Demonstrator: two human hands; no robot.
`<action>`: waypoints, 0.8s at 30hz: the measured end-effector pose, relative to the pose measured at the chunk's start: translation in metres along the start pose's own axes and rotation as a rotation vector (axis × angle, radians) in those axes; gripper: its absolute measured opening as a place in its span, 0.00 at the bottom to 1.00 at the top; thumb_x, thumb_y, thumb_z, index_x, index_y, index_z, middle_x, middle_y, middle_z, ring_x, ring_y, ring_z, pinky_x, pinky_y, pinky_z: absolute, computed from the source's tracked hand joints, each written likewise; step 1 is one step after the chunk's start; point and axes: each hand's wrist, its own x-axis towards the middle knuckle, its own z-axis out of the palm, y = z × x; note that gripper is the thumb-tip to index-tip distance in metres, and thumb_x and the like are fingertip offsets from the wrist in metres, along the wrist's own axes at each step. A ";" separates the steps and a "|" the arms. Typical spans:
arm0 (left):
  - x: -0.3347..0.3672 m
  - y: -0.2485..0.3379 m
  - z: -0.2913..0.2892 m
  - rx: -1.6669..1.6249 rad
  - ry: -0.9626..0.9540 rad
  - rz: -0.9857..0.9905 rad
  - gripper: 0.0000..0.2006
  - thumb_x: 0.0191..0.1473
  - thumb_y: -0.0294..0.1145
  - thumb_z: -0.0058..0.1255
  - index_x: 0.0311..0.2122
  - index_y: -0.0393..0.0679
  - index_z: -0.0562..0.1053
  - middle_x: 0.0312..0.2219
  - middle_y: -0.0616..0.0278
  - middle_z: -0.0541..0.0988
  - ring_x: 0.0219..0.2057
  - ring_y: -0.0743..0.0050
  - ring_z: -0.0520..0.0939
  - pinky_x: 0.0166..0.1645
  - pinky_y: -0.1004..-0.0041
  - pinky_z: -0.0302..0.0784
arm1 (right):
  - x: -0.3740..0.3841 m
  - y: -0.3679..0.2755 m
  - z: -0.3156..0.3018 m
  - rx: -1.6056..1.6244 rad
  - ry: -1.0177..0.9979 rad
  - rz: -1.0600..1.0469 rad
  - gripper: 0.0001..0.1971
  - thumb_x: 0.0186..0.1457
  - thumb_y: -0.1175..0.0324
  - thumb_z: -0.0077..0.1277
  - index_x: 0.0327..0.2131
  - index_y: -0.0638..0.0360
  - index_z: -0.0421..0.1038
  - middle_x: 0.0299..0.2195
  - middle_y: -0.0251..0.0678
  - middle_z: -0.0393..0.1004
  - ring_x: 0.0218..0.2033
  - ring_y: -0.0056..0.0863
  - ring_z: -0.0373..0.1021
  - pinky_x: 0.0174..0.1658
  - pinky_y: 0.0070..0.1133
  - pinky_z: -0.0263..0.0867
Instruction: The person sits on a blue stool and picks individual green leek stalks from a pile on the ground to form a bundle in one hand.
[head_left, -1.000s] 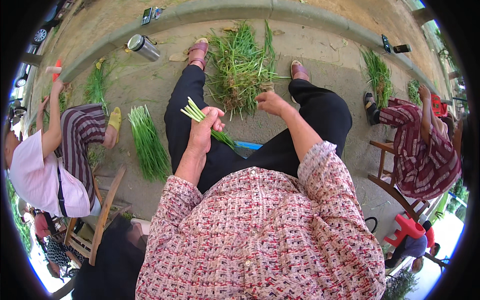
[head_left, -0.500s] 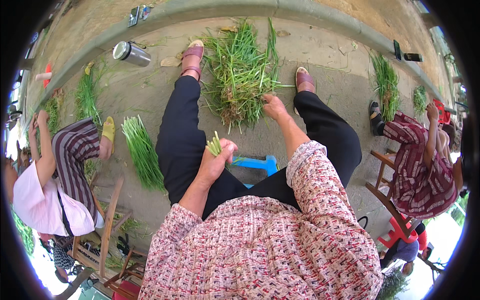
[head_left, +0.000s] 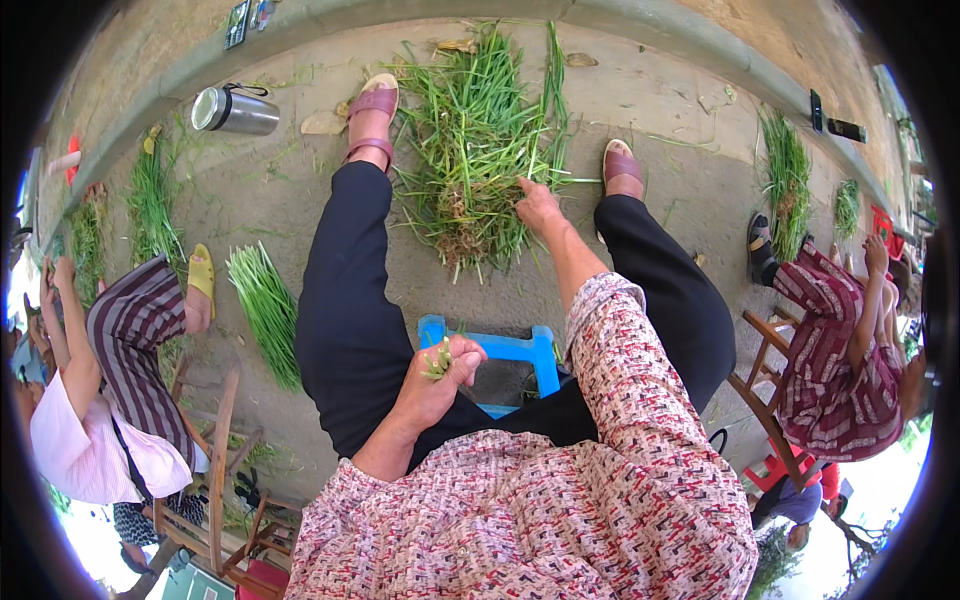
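My left hand (head_left: 430,388), above my lap, is closed round a small bunch of chives (head_left: 438,358), whose pale cut ends point up. Between my feet lies a loose heap of long green chives (head_left: 480,150), tangled with brown, dry roots at its near end. At the heap's right edge is my right hand (head_left: 542,210), fingers curled and the index finger against the stalks. Its fingertips seem to pinch a chive stalk, partly hidden by the hand. A neat bundle of chives (head_left: 265,310) lies on the ground left of my left leg.
A blue plastic stool (head_left: 505,347) shows between my thighs. A steel flask (head_left: 236,112) lies beyond my left foot, near a concrete kerb (head_left: 400,22). People sit on wooden chairs at left (head_left: 120,400) and right (head_left: 835,350). More greens (head_left: 787,170) lie at the right.
My left hand has lowered toward my lap, and its bunch has tipped so the ends face up. My right hand has shifted slightly left and up along the heap's edge. The view has shifted a little.
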 end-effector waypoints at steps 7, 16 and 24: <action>0.001 0.002 -0.003 -0.015 -0.012 -0.013 0.13 0.58 0.38 0.46 0.33 0.38 0.74 0.20 0.68 0.72 0.22 0.83 0.71 0.29 0.79 0.65 | 0.009 0.011 0.001 0.195 0.098 0.151 0.21 0.46 0.69 0.45 0.47 0.56 0.70 0.43 0.49 0.72 0.46 0.42 0.69 0.50 0.30 0.63; 0.000 -0.006 -0.001 0.076 0.020 0.126 0.11 0.57 0.36 0.45 0.33 0.39 0.74 0.18 0.71 0.71 0.23 0.84 0.71 0.30 0.79 0.64 | -0.081 -0.042 -0.056 1.034 0.333 -0.142 0.06 0.46 0.69 0.53 0.24 0.62 0.74 0.18 0.30 0.72 0.17 0.15 0.64 0.21 0.14 0.60; -0.013 -0.009 0.003 0.089 0.123 0.301 0.11 0.56 0.35 0.46 0.37 0.39 0.74 0.20 0.67 0.74 0.24 0.83 0.73 0.32 0.78 0.67 | -0.168 -0.072 -0.117 1.125 0.072 -0.307 0.05 0.51 0.67 0.54 0.26 0.57 0.71 0.23 0.30 0.74 0.23 0.16 0.69 0.26 0.12 0.62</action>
